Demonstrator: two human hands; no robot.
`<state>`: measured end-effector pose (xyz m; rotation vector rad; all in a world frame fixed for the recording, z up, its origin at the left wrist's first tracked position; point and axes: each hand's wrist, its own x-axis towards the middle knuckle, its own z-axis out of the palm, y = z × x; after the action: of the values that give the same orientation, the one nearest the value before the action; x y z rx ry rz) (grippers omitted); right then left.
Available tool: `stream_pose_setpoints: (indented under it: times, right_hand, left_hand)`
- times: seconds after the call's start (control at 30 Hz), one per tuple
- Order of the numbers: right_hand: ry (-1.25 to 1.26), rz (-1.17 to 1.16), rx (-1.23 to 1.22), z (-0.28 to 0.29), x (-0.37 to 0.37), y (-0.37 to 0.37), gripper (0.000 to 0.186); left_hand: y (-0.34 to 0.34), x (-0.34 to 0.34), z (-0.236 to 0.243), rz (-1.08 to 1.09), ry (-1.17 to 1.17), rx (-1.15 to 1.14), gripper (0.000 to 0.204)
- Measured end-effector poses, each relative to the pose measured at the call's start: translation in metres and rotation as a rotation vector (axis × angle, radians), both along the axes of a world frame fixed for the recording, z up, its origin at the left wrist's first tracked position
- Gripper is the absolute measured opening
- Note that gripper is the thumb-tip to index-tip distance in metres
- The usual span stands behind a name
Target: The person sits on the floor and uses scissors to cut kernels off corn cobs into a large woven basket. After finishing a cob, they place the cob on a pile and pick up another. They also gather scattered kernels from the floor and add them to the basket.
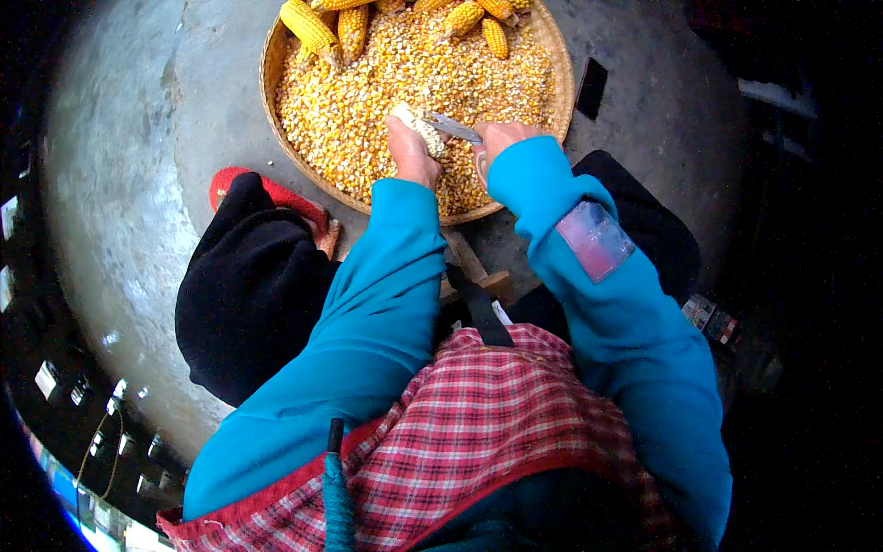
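My left hand [414,156] is closed round a pale, whitish corn cob [425,131] above the basket. In my right hand [506,140] is a metal-bladed tool [454,127], its blade pointing left and meeting the cob's side. Whether it is a knife or scissors I cannot tell, since its handle is mostly hidden in my fingers. Beneath both hands, loose yellow and white corn kernels [345,120] fill a wide, round woven basket [269,87]. Several whole yellow ears of corn [311,29] lie on the kernels along the far side.
A dark, flat phone-like object [591,87] lies on the grey concrete floor [120,184] right of the basket. My red shoe [276,193] is left of its near edge, with an orange-brown cob-like piece [329,237] beside it. Wooden bars [467,258] show below the basket.
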<state>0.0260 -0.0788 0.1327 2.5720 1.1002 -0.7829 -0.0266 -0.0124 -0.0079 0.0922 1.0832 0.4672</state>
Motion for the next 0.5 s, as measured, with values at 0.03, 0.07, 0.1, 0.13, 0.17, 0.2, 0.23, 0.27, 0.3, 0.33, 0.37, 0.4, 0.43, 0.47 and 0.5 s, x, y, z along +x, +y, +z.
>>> stream_pose_setpoints:
  times: [0.03, 0.07, 0.1, 0.13, 0.17, 0.2, 0.23, 0.27, 0.3, 0.33, 0.37, 0.4, 0.43, 0.47, 0.5]
  right_hand:
    - [0.011, -0.024, 0.065, -0.002, -0.002, -0.004, 0.019]
    - [0.008, -0.040, 0.074, -0.006, -0.005, -0.007, 0.018]
    - [0.005, -0.060, 0.083, -0.011, -0.008, -0.010, 0.018]
    - [0.002, -0.079, 0.092, -0.015, -0.011, -0.012, 0.018]
    - [-0.002, -0.084, 0.116, -0.018, -0.014, -0.015, 0.018]
    - [-0.004, -0.090, 0.139, -0.021, -0.015, -0.017, 0.018]
    - [-0.005, -0.096, 0.162, -0.022, -0.016, -0.019, 0.018]
    - [0.017, -0.123, 0.142, -0.023, -0.017, -0.018, 0.018]
    - [0.037, -0.149, 0.121, -0.022, -0.018, -0.016, 0.018]
    - [0.057, -0.175, 0.100, -0.023, -0.019, -0.014, 0.018]
    - [0.088, -0.212, 0.101, -0.026, -0.019, -0.013, 0.018]
    - [0.121, -0.249, 0.102, -0.033, -0.019, -0.013, 0.018]
    - [0.154, -0.284, 0.103, -0.037, -0.019, -0.011, 0.018]
    - [0.161, -0.322, 0.137, -0.040, -0.019, -0.008, 0.021]
    - [0.201, -0.354, 0.149, -0.047, -0.017, -0.009, 0.023]
  left_hand:
    - [-0.002, 0.002, -0.007, 0.013, 0.010, 0.016, 0.041]
    - [-0.005, 0.005, -0.022, 0.026, 0.021, 0.033, 0.041]
    - [-0.007, 0.007, -0.027, 0.037, 0.033, 0.049, 0.042]
    - [-0.008, 0.007, -0.033, 0.046, -0.002, 0.045, 0.042]
    - [-0.011, 0.006, -0.038, 0.038, -0.013, 0.027, 0.041]
    - [-0.011, 0.005, -0.029, 0.029, -0.022, 0.009, 0.041]
    - [-0.012, 0.004, -0.023, 0.021, -0.030, -0.010, 0.041]
    - [-0.011, 0.005, -0.023, 0.006, -0.014, -0.007, 0.041]
    - [-0.011, 0.005, -0.022, -0.008, -0.001, -0.005, 0.041]
    - [-0.012, 0.004, -0.021, -0.022, 0.013, -0.003, 0.041]
    - [-0.012, 0.005, -0.022, -0.033, 0.014, 0.026, 0.041]
    - [-0.013, 0.005, -0.023, -0.043, 0.016, 0.055, 0.040]
    - [-0.013, 0.005, -0.024, -0.053, 0.019, 0.084, 0.040]
    - [-0.012, 0.003, -0.026, -0.060, 0.048, 0.070, 0.038]
    - [-0.012, 0.002, -0.022, -0.070, 0.049, 0.077, 0.038]
